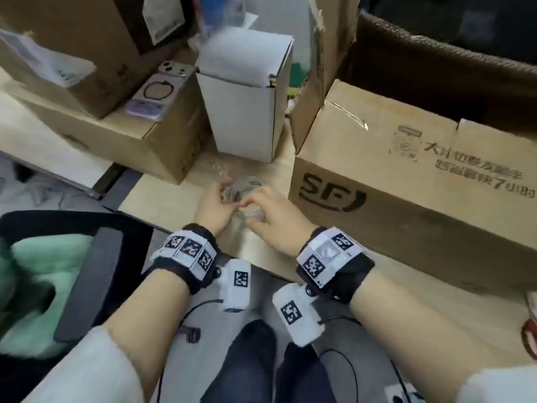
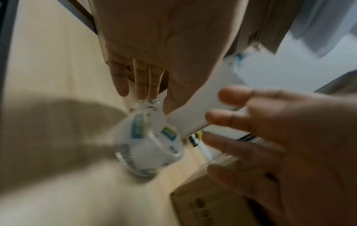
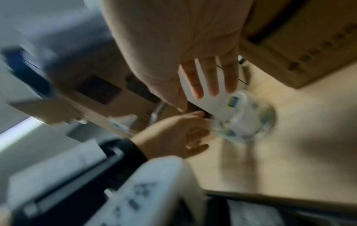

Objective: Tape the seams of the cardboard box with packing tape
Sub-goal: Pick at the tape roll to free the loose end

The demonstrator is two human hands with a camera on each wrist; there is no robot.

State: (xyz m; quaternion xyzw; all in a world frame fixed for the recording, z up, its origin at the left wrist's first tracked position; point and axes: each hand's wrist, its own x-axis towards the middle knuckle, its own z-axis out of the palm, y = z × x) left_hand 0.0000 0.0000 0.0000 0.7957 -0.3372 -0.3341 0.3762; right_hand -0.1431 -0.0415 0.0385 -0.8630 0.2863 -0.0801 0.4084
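Observation:
A clear packing tape roll (image 1: 242,186) with a white, blue-printed core lies on the wooden desk (image 1: 162,196), between both hands. My left hand (image 1: 225,193) pinches the roll's near-left edge with thumb and fingertips; the left wrist view shows the left hand (image 2: 152,100) meeting crinkled tape at the top of the roll (image 2: 148,149). My right hand (image 1: 250,212) hovers over the roll's right side with its fingers straight and spread, as the right wrist view of the right hand (image 3: 201,100) above the roll (image 3: 245,120) shows. The brown SF cardboard box (image 1: 392,175) stands just right of the hands.
A small white carton (image 1: 247,112) stands upright behind the roll. Stacked brown boxes (image 1: 122,135) with a phone on top fill the back left. A large open box (image 1: 436,71) rises behind the SF box. A black chair with a green cushion (image 1: 43,274) stands at lower left.

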